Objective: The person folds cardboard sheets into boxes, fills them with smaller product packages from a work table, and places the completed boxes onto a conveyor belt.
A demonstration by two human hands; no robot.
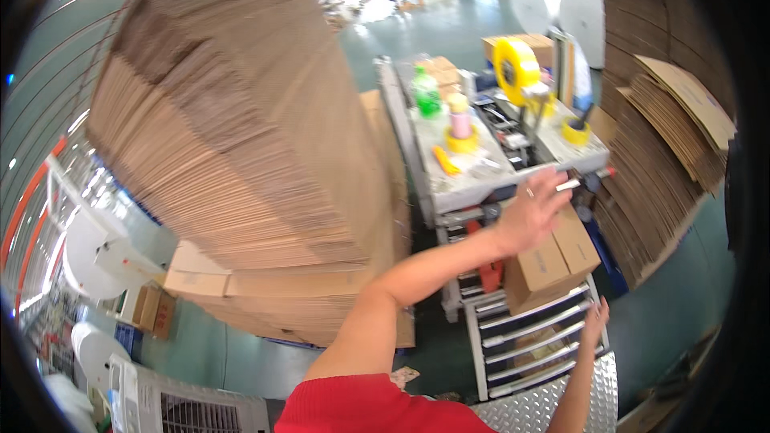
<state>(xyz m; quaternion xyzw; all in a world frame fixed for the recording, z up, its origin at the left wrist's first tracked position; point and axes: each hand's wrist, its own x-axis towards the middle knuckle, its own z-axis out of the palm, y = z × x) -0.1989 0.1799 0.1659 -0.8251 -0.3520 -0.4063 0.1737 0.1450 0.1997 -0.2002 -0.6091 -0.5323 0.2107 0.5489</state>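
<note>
A brown cardboard box (539, 270) lies on the roller conveyor (525, 339), its near end facing me. My left hand (531, 212) is stretched forward over the far left part of its top, fingers extended and apart, with nothing held. Whether it touches the cardboard I cannot tell. A white rod-like part (568, 185) of the taping machine (465, 184) shows right by the fingertips. Beside the conveyor's right rail, near the box's near right corner, my right hand (595, 321) is raised with its fingers extended, holding nothing visible.
A tall stack of flattened cartons (265, 128) rises at the left, another (642, 168) at the right. On the machine's top are a green bottle (426, 92), a yellow tape roll (516, 70) and a yellow cutter (446, 160). A metal tread plate (553, 397) lies at the near end.
</note>
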